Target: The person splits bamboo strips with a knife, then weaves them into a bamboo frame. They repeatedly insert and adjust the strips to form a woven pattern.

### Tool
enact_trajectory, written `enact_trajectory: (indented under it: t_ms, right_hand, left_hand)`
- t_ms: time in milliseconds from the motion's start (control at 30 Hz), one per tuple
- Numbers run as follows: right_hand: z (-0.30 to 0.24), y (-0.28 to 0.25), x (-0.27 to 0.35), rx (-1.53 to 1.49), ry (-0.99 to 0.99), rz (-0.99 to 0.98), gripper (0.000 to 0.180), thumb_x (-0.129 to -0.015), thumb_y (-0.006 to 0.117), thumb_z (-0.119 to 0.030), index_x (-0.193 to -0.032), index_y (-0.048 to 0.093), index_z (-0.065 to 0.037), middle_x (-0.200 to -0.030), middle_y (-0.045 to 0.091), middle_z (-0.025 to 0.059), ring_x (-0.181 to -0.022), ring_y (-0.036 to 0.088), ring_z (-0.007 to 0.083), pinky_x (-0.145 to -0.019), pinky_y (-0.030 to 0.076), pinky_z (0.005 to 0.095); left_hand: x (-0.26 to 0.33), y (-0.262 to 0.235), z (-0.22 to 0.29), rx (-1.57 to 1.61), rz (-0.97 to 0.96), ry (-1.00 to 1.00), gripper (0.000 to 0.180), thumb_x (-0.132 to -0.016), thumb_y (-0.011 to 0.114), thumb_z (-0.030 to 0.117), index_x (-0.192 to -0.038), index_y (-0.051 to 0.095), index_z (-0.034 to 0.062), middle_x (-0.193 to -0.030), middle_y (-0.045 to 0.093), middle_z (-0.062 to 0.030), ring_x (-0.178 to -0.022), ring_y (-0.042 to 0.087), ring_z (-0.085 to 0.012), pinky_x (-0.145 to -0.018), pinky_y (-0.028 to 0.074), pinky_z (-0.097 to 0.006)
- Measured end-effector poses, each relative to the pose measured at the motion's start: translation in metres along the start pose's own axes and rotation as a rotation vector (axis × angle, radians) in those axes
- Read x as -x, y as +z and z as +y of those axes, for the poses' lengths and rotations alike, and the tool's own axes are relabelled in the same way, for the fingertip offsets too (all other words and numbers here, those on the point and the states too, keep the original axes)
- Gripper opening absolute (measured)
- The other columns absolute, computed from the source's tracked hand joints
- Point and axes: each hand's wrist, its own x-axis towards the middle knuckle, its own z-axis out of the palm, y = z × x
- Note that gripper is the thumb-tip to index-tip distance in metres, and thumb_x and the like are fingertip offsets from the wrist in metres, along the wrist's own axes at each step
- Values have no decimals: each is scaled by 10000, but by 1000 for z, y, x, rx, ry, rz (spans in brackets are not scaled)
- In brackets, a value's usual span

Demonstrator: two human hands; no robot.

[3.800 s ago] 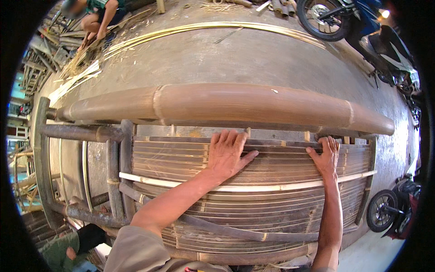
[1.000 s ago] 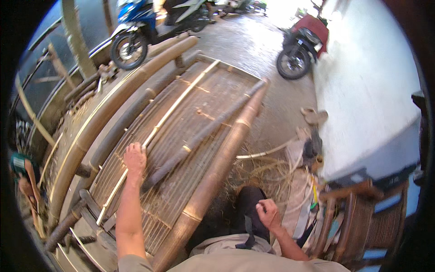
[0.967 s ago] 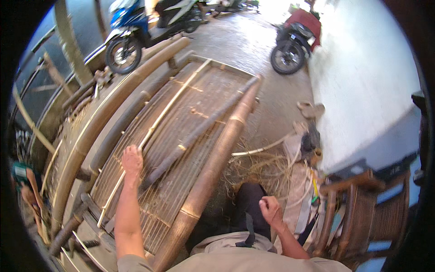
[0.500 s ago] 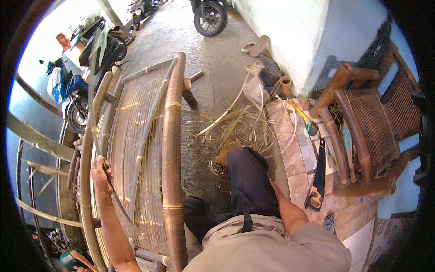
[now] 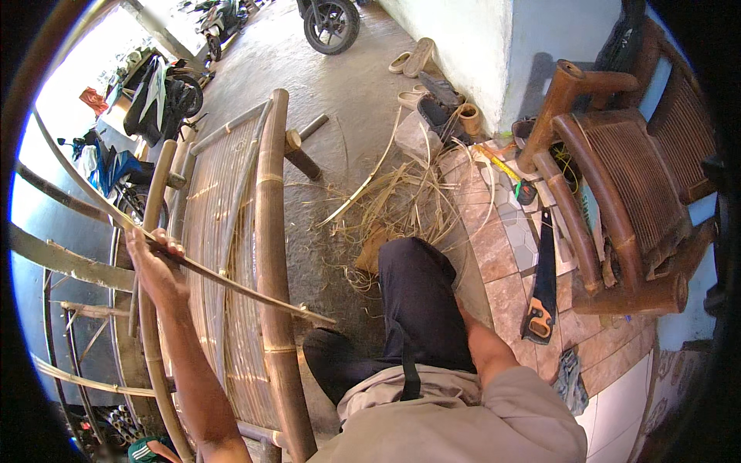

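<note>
My left hand (image 5: 158, 266) is closed around a long, thin bamboo strip (image 5: 241, 286). One end of the strip rises toward the upper left; the other slants down across a bamboo bench (image 5: 272, 224) and past its thick near rail. Slats (image 5: 212, 193) form the bench's surface, with thin strips lying lengthwise over it. My right forearm runs down beside my dark-trousered knee (image 5: 421, 293). The fingers of my right hand are hidden behind that leg, so whether they hold anything does not show.
Loose bamboo shavings (image 5: 417, 197) litter the floor ahead. To the right lie a handsaw (image 5: 543, 278), a tape measure (image 5: 526, 192) and a crumpled cloth (image 5: 571, 382) near a bamboo chair (image 5: 629, 177). Sandals (image 5: 419, 58) lie by the wall. Motorbikes (image 5: 120, 170) stand at the far left.
My left hand has moved up and slightly left with the bamboo strip. The strip has swung from steep to a flatter slant, its lower end now right of the bench rail. My view has shifted slightly.
</note>
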Motion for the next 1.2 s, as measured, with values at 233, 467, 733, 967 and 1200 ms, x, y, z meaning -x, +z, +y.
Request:
enact_trajectory:
  t_ms: [233, 467, 733, 967, 1200]
  right_hand:
    - [-10, -61, 43, -212, -147, 95, 349, -986, 578, -314, -1154, 661, -20, -1071, 694, 190, -1001, 680, 375, -813, 534, 418]
    - [-41, -166, 163, -614, 203, -73, 392, -942, 637, -420, -1031, 660, -39, -715, 591, 55, -532, 548, 155, -483, 469, 352]
    - [-158, -216, 247, -1588, 49, -274, 464, -987, 520, -481, -1132, 605, -49, -695, 565, 44, -508, 553, 168, -465, 470, 334]
    - [-244, -135, 213, -1537, 280, -614, 448, -967, 575, -500, -1117, 578, -77, -761, 555, 31, -583, 531, 161, -528, 443, 348]
    - [-243, -5, 97, -1492, 732, -282, 459, -1005, 514, -473, -847, 547, -43, -702, 567, 71, -611, 591, 201, -541, 551, 314]
  left_hand:
    - [38, 29, -35, 4, 105, 67, 247, -1067, 484, 320, -1254, 523, 163, -750, 483, -2, -581, 458, -87, -502, 398, -244]
    - [52, 25, -68, 102, 116, 7, 261, -1072, 480, 343, -1136, 525, 94, -696, 461, 10, -545, 448, -75, -491, 385, -230]
    - [63, 16, -104, 69, 151, 92, 300, -1081, 452, 345, -919, 517, 101, -805, 538, -9, -701, 496, -107, -661, 419, -289]
    - [74, 6, -92, -196, 209, 186, 380, -1093, 411, 373, -980, 591, 58, -817, 589, -28, -781, 512, -127, -791, 406, -312]
    - [62, -5, -26, 188, 251, 225, 361, -1059, 514, 427, -985, 567, 77, -712, 451, 13, -604, 434, -81, -512, 367, -230]
